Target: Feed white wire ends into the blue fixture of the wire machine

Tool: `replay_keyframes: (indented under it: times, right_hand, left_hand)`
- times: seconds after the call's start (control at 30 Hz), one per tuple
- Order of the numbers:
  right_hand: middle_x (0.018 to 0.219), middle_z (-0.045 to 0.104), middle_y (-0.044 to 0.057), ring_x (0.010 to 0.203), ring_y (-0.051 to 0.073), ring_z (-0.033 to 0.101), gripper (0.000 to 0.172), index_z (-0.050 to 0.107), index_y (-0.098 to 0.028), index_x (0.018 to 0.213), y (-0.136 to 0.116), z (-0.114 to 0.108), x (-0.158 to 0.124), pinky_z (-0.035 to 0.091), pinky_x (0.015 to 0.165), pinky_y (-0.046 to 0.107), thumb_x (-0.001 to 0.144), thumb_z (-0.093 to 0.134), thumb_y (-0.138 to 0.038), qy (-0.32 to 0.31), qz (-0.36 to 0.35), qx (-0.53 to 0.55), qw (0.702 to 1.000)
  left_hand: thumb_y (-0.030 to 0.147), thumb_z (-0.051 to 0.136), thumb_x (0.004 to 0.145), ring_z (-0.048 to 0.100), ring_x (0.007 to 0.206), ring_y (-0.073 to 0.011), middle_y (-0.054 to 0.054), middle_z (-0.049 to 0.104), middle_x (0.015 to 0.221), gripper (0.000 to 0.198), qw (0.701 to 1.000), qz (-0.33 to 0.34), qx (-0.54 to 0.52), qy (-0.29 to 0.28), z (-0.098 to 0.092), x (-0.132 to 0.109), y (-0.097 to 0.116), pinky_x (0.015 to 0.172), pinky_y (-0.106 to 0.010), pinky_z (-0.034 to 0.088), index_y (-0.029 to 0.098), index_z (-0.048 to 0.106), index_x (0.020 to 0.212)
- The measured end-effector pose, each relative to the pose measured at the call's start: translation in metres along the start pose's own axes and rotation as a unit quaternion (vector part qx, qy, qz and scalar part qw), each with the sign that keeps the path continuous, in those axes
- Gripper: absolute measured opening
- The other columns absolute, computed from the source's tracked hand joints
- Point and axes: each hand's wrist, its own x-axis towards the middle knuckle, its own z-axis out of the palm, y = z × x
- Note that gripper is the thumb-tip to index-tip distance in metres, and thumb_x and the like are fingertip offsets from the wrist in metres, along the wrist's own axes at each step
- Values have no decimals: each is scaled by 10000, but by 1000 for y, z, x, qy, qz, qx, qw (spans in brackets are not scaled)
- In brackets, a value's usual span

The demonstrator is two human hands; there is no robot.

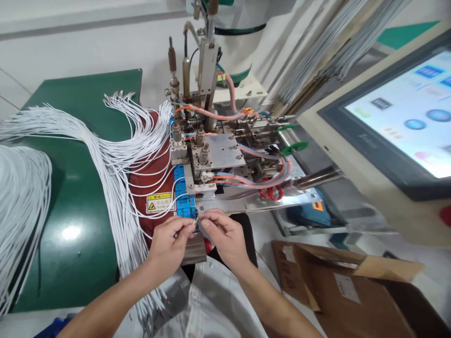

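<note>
Both hands meet in front of the machine's blue fixture blocks [185, 203]. My left hand [171, 241] is closed in a pinch on the end of a white cable, where thin coloured wires [196, 219] stick out between the hands. My right hand [225, 234] pinches at the tips of these wires from the other side; its fingertips partly hide them. Several white cables [150, 188] run from the large bundle on the left into the blue blocks along the machine's edge.
A soldering-type machine [221, 152] with hoses and a wire spool [293, 141] stands ahead. A touchscreen [405, 112] leans in at right, above an open cardboard box [348, 286]. On the left, a green table [77, 258] bears white cable bundles. A warning label [160, 203] lies by the blocks.
</note>
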Motion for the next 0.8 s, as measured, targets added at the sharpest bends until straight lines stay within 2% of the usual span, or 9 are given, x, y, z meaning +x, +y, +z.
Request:
replay_keyframes:
  times: [0.23, 0.4, 0.53, 0.7, 0.8]
  right_hand:
    - [645, 588, 18, 611, 134, 547, 119, 607, -173, 625, -12, 4, 2, 440, 569, 251, 740, 577, -162, -1, -55, -101, 993]
    - [628, 543, 2, 588, 121, 521, 137, 558, -180, 612, -12, 11, -1, 429, 559, 239, 742, 547, -139, 44, -74, -140, 986]
    - [638, 525, 0, 593, 120, 510, 126, 547, -181, 622, -7, 14, -4, 428, 553, 238, 731, 531, -121, 66, -99, -138, 983]
    - [698, 568, 18, 641, 133, 548, 67, 595, -177, 684, -3, 11, -3, 452, 596, 258, 743, 565, -164, 57, -72, -91, 992]
    - [666, 567, 14, 626, 134, 545, 97, 599, -172, 643, -4, 10, -3, 450, 596, 261, 738, 581, -182, 49, -32, -68, 996]
  left_hand:
    - [201, 486, 830, 570, 629, -113, -5, 619, 690, 171, 999, -35, 5, -35, 2, -1, 2, 612, -205, 463, 169, 632, 747]
    - [217, 485, 831, 568, 669, -123, -12, 631, 730, 152, 998, -57, -5, -7, 7, -3, 0, 638, -212, 454, 169, 623, 788]
    - [221, 465, 841, 561, 671, -125, -17, 620, 731, 167, 999, -44, -8, -2, 9, -4, -1, 637, -216, 452, 166, 616, 795]
    - [204, 475, 834, 558, 665, -123, -14, 609, 723, 154, 1000, -28, -7, -11, 8, -3, 0, 633, -211, 447, 167, 617, 788]
    - [220, 474, 844, 539, 641, -118, -7, 595, 704, 159, 999, -35, -8, -17, 9, -5, -2, 613, -207, 437, 169, 611, 780]
